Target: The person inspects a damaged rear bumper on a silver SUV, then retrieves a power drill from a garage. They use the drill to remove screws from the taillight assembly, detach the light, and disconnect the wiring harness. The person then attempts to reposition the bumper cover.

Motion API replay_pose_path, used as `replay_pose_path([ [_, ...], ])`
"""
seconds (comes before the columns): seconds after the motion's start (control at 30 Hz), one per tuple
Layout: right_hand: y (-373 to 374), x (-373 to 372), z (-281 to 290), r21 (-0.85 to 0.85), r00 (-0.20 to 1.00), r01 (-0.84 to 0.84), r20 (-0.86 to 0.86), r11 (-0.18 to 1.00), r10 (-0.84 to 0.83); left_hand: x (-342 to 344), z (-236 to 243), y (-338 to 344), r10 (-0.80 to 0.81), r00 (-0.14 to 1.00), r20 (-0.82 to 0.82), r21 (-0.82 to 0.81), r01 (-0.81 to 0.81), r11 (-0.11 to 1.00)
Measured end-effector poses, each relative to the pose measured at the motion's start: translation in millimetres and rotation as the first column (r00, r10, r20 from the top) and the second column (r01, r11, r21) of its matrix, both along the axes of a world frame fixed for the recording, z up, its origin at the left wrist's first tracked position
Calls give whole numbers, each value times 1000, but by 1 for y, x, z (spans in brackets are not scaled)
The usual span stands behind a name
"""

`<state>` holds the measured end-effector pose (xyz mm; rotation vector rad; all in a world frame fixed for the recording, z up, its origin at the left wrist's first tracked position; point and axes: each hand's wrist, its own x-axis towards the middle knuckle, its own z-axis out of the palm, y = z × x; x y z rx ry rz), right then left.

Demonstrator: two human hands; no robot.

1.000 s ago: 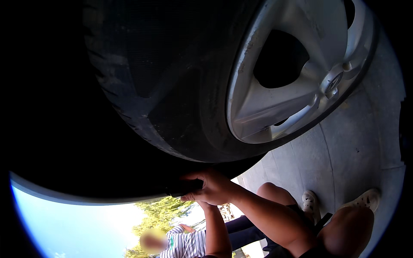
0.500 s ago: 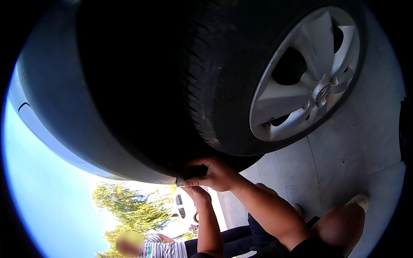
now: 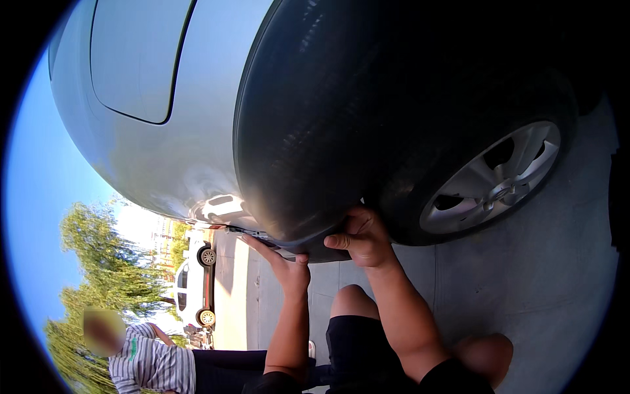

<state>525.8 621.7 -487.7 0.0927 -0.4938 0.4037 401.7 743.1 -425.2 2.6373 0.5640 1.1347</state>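
Observation:
The dark curved lining and trim (image 3: 282, 151) of a car's wheel arch borders a silver body panel (image 3: 138, 144). A black tyre (image 3: 407, 164) has a silver five-spoke wheel (image 3: 492, 177). My left hand (image 3: 279, 266) touches the panel's edge near a bright fitting (image 3: 249, 233), fingers stretched along it and thumb raised. My right hand (image 3: 361, 243) grips the dark trim's edge beside the tyre, fingers curled round it and thumb against its face. The right fingertips are partly in shadow.
A person in a striped shirt (image 3: 144, 361) stands at the lower left. Behind are leafy trees (image 3: 95, 249) and a parked white car (image 3: 190, 282). My bent knee (image 3: 348, 302) and the paved ground (image 3: 472, 289) lie below and right of the wheel.
The view has swung, bringing the silver body panel into sight and the wheel lower right. My hands have moved apart; the left fingers now stretch along the panel edge.

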Motion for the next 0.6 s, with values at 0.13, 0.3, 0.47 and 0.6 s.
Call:
replay_pose_path([
  [0.13,-4,-3,-3,9,998,-29,-62,1000,30,-1,-4,-2,-25,999,30,-101,28,995],
  [0.3,-5,-5,-16,-26,993,-27,-113,999,23,3,-9,1,9,1000,15,5,-9,1000],
  [0.47,-5,5,-33,-44,997,77,28,996,-76,-11,-10,5,-82,993,86,-74,88,993],
  [0.6,-13,14,-46,-74,992,91,99,993,-83,-23,-3,9,-125,992,3,-51,125,991],
])
